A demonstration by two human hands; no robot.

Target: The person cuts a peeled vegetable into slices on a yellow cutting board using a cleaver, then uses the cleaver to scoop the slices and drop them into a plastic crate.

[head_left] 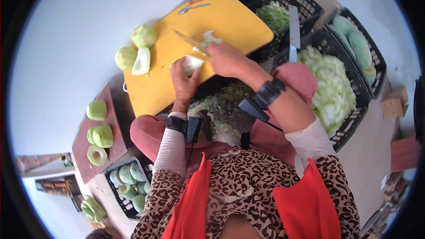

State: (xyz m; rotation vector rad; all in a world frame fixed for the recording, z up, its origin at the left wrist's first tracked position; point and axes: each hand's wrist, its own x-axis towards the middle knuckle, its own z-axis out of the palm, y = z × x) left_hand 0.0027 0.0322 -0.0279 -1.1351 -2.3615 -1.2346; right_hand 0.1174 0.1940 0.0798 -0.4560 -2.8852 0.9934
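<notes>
My left hand (183, 79) is closed around a pale piece of gourd (194, 64), pressing it near the front edge of the yellow cutting board (152, 90). In my right hand (228, 59) is a knife (188, 40), its blade pointing up and to the left above the board. White gourd scraps (210, 38) lie just beyond the blade. At the board's left side are two peeled green gourds (144, 36) and a cut gourd wedge (141, 61).
A red-handled knife (201, 0) and a spoon (193, 8) lie at the board's far end. On the right, a black crate (364, 106) holds gourd slices (330, 84), with a cleaver (294, 28) across its corner. Peelings (226, 113) litter the floor. More gourds (102, 136) sit left.
</notes>
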